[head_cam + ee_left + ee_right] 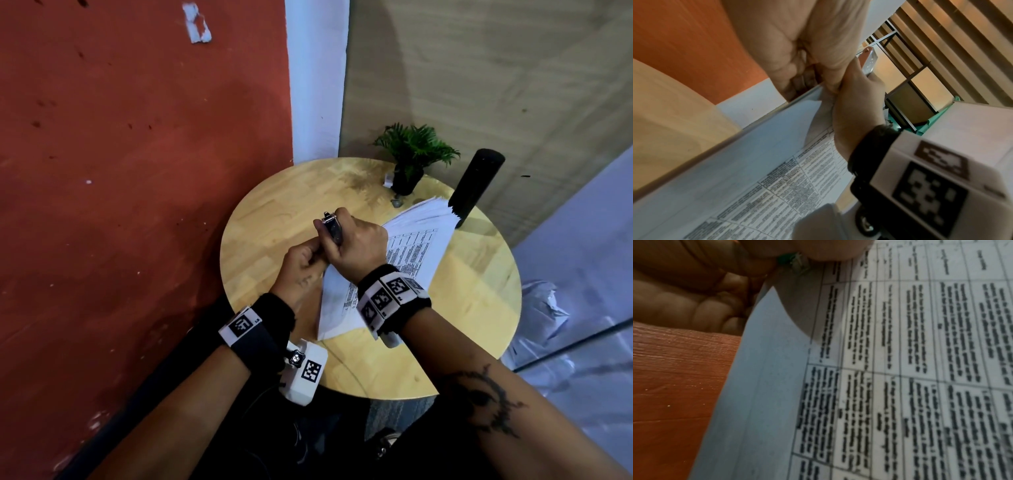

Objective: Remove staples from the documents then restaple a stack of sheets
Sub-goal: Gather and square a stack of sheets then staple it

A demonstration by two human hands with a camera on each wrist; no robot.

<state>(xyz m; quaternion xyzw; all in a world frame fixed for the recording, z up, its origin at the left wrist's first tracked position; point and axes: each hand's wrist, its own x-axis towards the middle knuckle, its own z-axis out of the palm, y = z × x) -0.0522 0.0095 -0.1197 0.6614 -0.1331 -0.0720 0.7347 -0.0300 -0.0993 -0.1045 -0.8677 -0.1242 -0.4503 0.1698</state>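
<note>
A stack of printed documents (411, 253) lies on the round wooden table (274, 212). My left hand (310, 253) pinches the stack's near-left corner, its fingers (797, 79) curled round the paper edge (748, 138). My right hand (346, 236) grips a black and metal stapler (331, 224) right over that corner and touches the left hand. In the left wrist view the stapler's metal end (869, 60) sticks out past the right hand (857, 100). In the right wrist view the printed tables (910, 353) fill the frame. The staple itself is hidden.
A small potted plant (412, 154) and a tall black cylinder (476, 185) stand at the table's far side, just behind the fanned far end of the stack (431, 209). A red wall (137, 171) is close on the left. Crumpled plastic (544, 308) lies on the right.
</note>
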